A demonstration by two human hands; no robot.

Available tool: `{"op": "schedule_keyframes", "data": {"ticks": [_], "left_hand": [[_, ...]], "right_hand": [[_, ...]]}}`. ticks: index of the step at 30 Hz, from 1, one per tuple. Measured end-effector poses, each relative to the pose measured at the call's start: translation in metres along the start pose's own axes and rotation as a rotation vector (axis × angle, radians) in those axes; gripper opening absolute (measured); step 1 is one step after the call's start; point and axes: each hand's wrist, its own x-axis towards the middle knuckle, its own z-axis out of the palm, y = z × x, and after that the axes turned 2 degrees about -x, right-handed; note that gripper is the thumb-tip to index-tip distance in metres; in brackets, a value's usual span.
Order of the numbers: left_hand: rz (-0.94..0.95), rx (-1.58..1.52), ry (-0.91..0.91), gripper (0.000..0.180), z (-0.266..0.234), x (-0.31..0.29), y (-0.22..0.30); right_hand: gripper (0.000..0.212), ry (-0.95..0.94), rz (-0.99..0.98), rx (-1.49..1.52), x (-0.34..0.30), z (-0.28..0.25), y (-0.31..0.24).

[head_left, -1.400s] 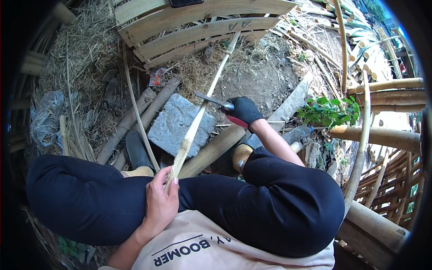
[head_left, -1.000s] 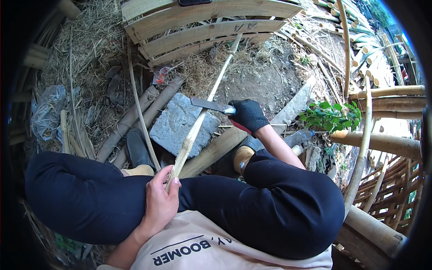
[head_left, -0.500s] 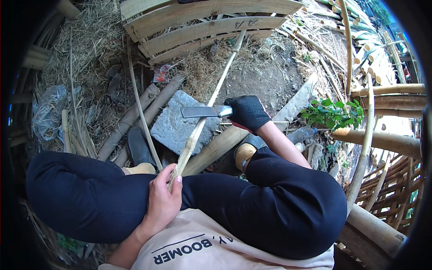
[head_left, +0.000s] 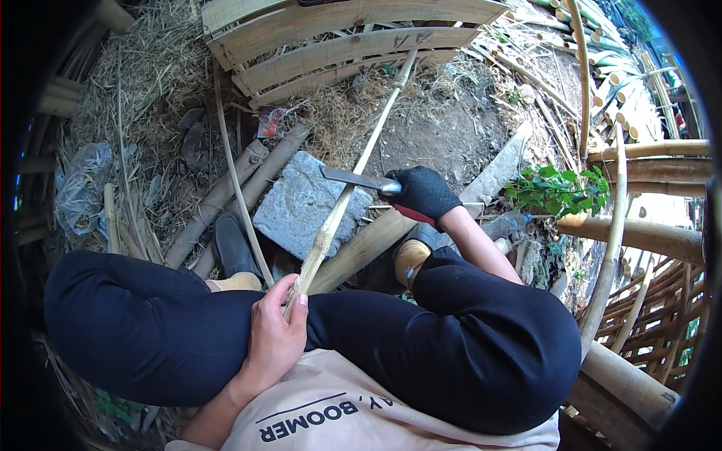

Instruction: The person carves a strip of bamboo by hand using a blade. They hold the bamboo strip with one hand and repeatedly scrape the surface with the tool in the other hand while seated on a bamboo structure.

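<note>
Black glove fabric is covering the right hand (head_left: 425, 194), whose fingers are wrapping around a knife (head_left: 338, 175); the glove is hiding most of the handle, leaving only a shiny metal end showing beside the blade. That blade is lying crosswise over a pale bamboo strip (head_left: 323, 238), and I cannot tell whether its edge is biting into the surface. Bare and closed, the left hand (head_left: 278, 331) is holding the strip's frayed near end above the lap, the palm and curled fingers partly concealing that end.

From there the strip is slanting away over a grey stone block (head_left: 289, 207), covering part of its top; whether the two are touching is hard to make out. Its far end is reaching a slatted wooden crate (head_left: 338, 35), where contact is unclear. The upper frame edge is cutting off the crate, along with a dark object (head_left: 316, 2) that is showing too little to identify. Dark trousers (head_left: 451, 361) are blocking part of the ground, shadow is obscuring the gap below the block, and a clear bottle (head_left: 505, 225) is lying half hidden beside the right forearm.
</note>
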Motion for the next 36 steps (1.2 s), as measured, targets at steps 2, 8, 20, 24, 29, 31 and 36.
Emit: {"op": "schedule_keyframes", "data": {"ticks": [2, 8, 20, 24, 29, 31, 36], "left_hand": [[0.08, 0.085, 0.018, 0.03, -0.001, -0.001, 0.007], [0.139, 0.125, 0.016, 0.03, 0.001, 0.001, 0.004], [0.143, 0.211, 0.007, 0.031, -0.001, 0.001, 0.003], [0.072, 0.074, -0.038, 0.032, -0.003, 0.002, 0.008], [0.101, 0.131, -0.015, 0.035, -0.004, 0.002, 0.007], [0.178, 0.261, -0.012, 0.036, -0.004, 0.001, 0.006], [0.258, 0.286, 0.012, 0.032, -0.001, -0.003, 0.012]], "right_hand": [[0.028, -0.049, 0.025, 0.034, -0.001, 0.011, -0.002], [0.028, 0.05, 0.155, -0.005, 0.019, 0.004, 0.031], [0.029, 0.126, 0.219, -0.043, 0.028, 0.013, 0.043], [0.028, 0.143, 0.237, -0.038, 0.021, -0.006, 0.036], [0.029, 0.084, -0.047, 0.027, 0.008, -0.004, 0.011], [0.028, 0.069, -0.07, 0.022, 0.005, 0.0, 0.004], [0.026, 0.023, 0.019, 0.047, 0.009, 0.01, 0.011]]}}
